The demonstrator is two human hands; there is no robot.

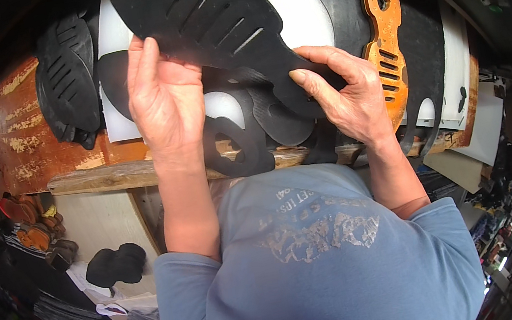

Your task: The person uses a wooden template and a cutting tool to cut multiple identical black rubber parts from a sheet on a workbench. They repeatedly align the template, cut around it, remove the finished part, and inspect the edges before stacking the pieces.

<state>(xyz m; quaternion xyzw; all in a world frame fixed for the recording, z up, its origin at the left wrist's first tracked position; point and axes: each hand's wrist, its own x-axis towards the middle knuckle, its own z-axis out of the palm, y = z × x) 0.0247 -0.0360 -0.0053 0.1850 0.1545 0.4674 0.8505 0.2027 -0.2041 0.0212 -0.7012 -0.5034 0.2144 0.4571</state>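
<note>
Both my hands hold a flat black sole-shaped piece [204,18] with several slanted slots, raised above the table. My left hand [167,103] grips its near left edge, the palm turned up and some fingers hidden behind it. At the narrower right end my right hand [349,85] pinches it between thumb and fingers. Below the held piece lie black offcuts, among them one with a round hole [238,153]. An orange sole-shaped template [388,34], slotted and with a hole at its far end, rests to the right of my right hand.
Several slotted black pieces [67,77] are stacked at the left on the worn wooden table [24,146]. White sheet [306,14] with a cut-out shape shows behind. A wooden rail [102,179] runs along the front edge. Black pieces [117,265] lie lower left.
</note>
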